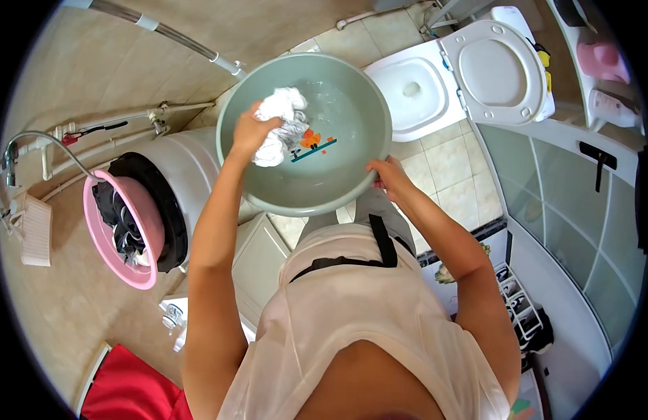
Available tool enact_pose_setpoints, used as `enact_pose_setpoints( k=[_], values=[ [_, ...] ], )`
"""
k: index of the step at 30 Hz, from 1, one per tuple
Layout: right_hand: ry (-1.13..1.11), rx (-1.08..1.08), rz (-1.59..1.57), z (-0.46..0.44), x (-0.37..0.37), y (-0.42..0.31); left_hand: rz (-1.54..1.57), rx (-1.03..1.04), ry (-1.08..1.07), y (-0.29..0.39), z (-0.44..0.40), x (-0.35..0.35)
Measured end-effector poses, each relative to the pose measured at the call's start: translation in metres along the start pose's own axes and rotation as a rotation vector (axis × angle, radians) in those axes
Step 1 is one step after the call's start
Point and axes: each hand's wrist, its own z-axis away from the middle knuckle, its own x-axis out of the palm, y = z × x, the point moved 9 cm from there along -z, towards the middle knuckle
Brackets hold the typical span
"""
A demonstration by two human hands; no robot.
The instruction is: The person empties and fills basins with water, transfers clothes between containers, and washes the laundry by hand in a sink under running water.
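Observation:
A bunched white cloth (273, 133) with a greyish patch is gripped by my left hand (252, 131) over the left side of a large grey-green basin (338, 182). My right hand (389, 176) holds the basin's rim at the lower right, its fingers curled and partly hidden. Inside, the basin shows an orange and green printed picture (313, 143) on its bottom and what looks like a little water. The basin is in front of my body, above the tiled floor.
To the left, a pink basin (150, 210) with dark clothes (117, 217) sits by a tap hose (47, 135). An open toilet (411, 89) stands just right of the green basin. A curved glass shower enclosure (569, 203) is at the far right, beyond the tiles.

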Motion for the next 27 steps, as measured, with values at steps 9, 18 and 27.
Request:
enact_pose_setpoints(
  k=[9, 18, 27],
  values=[
    [0.030, 0.012, 0.024, -0.017, 0.037, 0.017, 0.609, 0.125, 0.295, 0.029, 0.078, -0.142],
    [-0.056, 0.022, 0.038, 0.000, 0.081, 0.013, 0.812, 0.253, 0.638, 0.015, 0.166, -0.317],
    [-0.053, 0.033, 0.002, -0.002, 0.091, 0.017, -0.119, 0.162, 1.156, -0.082, 0.305, -0.512]
  ],
)
